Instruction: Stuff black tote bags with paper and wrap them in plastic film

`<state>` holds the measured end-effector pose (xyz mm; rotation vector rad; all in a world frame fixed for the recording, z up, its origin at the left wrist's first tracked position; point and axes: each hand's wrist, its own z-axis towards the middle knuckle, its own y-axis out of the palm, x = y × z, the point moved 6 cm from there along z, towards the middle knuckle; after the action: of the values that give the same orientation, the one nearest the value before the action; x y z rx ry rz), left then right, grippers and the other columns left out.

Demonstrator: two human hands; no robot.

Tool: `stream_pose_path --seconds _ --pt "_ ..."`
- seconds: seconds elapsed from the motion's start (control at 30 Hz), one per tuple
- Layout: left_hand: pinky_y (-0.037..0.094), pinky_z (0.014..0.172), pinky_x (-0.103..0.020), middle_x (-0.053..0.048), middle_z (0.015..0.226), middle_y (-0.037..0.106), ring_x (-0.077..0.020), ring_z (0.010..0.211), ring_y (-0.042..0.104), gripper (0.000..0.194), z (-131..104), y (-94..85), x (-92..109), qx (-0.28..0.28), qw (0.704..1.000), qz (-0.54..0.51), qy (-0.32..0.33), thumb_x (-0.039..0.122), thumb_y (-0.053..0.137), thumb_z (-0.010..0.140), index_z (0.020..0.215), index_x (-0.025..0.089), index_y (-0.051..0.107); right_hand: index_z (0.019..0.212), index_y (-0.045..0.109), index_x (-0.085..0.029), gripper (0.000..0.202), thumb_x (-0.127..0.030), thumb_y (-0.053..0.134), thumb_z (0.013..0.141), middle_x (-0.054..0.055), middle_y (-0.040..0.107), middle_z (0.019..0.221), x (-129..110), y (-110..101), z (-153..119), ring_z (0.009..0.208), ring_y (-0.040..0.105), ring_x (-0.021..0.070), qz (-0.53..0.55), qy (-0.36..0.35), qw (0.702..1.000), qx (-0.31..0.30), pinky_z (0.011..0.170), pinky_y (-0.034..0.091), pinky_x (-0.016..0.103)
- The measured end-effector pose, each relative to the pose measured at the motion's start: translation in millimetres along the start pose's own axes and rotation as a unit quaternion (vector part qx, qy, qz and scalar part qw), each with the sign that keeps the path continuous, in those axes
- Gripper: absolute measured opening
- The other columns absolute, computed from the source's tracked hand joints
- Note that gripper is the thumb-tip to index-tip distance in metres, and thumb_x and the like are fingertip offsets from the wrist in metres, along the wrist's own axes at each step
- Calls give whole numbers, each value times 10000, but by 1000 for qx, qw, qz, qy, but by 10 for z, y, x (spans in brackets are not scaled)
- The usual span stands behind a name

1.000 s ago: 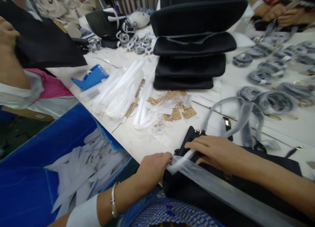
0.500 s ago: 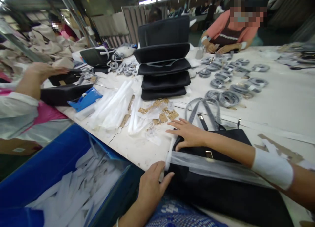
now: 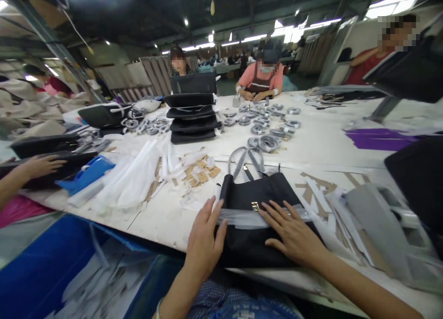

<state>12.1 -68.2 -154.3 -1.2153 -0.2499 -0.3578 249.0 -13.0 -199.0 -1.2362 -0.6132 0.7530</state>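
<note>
A black handbag [image 3: 258, 247] lies flat on the table in front of me. Its handles [image 3: 258, 160] are wrapped in grey and stand up at the far side, and a gold clasp [image 3: 255, 206] sits on its face. Across the bag runs a translucent white strip [image 3: 240, 217]. Fingers stretched and thumb apart, my left hand [image 3: 206, 238] rests at the bag's left edge, by the strip's end. My right hand [image 3: 294, 233] lies open with spread fingers over the strip, just right of the clasp.
Brown tags [image 3: 202, 171] and white plastic sleeves [image 3: 134, 176] lie beyond my left hand. Stacked black bags [image 3: 193, 125] and coiled grey straps [image 3: 266, 144] stand farther back. Paper scraps [image 3: 321, 199] lie right. A blue bin [image 3: 51, 263] stands lower left. Co-workers are around the table.
My right hand has moved from the bag's left end rightward along the strip, and now lies right of the clasp. My left hand stays at the left edge. The view has swung right.
</note>
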Motion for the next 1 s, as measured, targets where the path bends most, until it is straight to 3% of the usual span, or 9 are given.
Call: stream_pose_path --seconds 0.1,0.23,0.37,0.5,0.67,0.8,0.9,1.0 --pt "325 1181 -497 -60 1547 396 -266 1459 300 447 265 231 133 -64 992 26 106 330 465 988 1428 249 475 1537 288 -202 733 -565 511 941 105 372 1550 -33 94 13 1419 328 338 7 21 1000 6 1150 211 602" --pt "407 1143 -446 -108 1463 506 -271 1407 398 457 347 485 -65 -43 996 60 51 349 492 973 1380 145 530 1522 335 -228 678 -572 476 955 102 429 1515 35 -17 99 1370 418 314 36 39 999 10 1125 285 565" --pt "433 1126 -443 -98 1433 540 -264 1374 449 448 216 528 -185 -19 996 76 30 365 473 979 1355 136 556 1461 457 -254 569 -535 469 967 102 442 1506 167 -174 196 1399 371 336 18 112 993 25 1128 256 596" --pt "473 1090 -451 -81 1418 556 -266 1357 469 426 79 463 -244 -6 996 82 42 360 481 968 1334 165 579 1351 600 -241 545 -546 572 900 162 435 1495 271 -53 146 1396 340 423 -6 196 981 3 1058 329 638" --pt "515 1050 -425 -66 1416 560 -255 1338 494 418 2 360 -246 18 993 88 75 366 504 962 1342 202 570 1332 617 -238 545 -571 539 908 144 546 1407 316 166 65 1327 458 399 1 168 986 10 1043 376 616" --pt "538 1021 -377 -68 1438 536 -255 1341 490 442 -5 299 -209 41 985 117 121 370 534 949 1359 209 552 1495 381 -305 600 -514 506 947 54 482 1467 251 155 60 1323 474 366 -16 70 994 79 1059 348 637" --pt "548 997 -316 -87 1422 552 -251 1319 516 462 -7 392 -301 67 972 137 177 382 566 928 1347 187 563 1543 239 -322 690 -491 533 942 18 494 1451 246 67 26 1265 545 323 -10 37 993 108 1009 448 549" --pt "566 946 -251 -71 1300 655 -223 1211 614 395 -30 625 -477 101 951 141 254 407 574 922 1264 219 635 1526 288 -366 683 -467 582 918 -24 569 1381 375 -45 22 1194 610 264 49 26 995 83 957 526 424"
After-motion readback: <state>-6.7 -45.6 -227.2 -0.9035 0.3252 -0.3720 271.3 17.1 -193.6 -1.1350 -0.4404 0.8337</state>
